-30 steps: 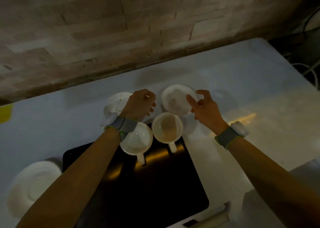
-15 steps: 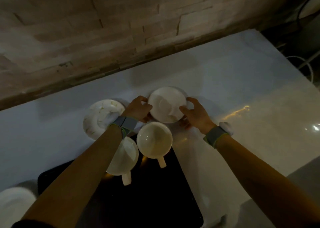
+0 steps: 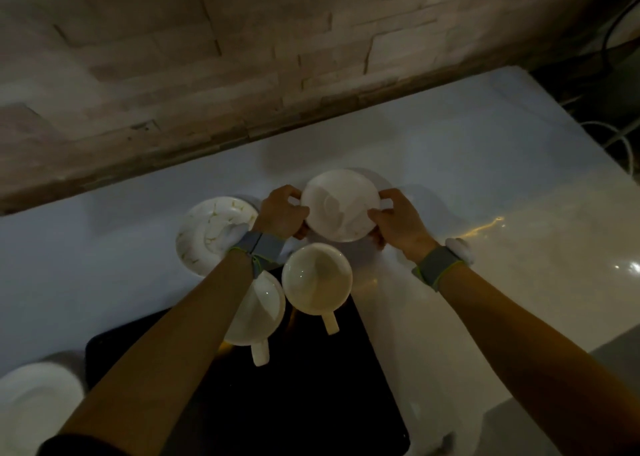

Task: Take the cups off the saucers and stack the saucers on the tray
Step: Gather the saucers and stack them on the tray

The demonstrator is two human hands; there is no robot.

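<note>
Plain white saucer (image 3: 341, 206), gold-flecked white saucer (image 3: 213, 234), 2 cream cups (image 3: 317, 279), black tray (image 3: 311, 386).

A pale, glossy counter (image 3: 485, 164) runs beneath a wall of rough stone blocks (image 3: 242, 57). Dark cables (image 3: 613, 36) and a white cord (image 3: 623, 144) trail off its far right corner, where warm light glints on the surface.

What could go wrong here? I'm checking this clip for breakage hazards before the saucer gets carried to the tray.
1. Both cups sit at the far edge of the black tray, directly between it and the saucer gripped by the left hand and right hand; bringing it back low could clip them.
2. The left forearm crosses over the nearer cup and could knock it.
3. Dim lighting makes edges harder to judge.
</note>
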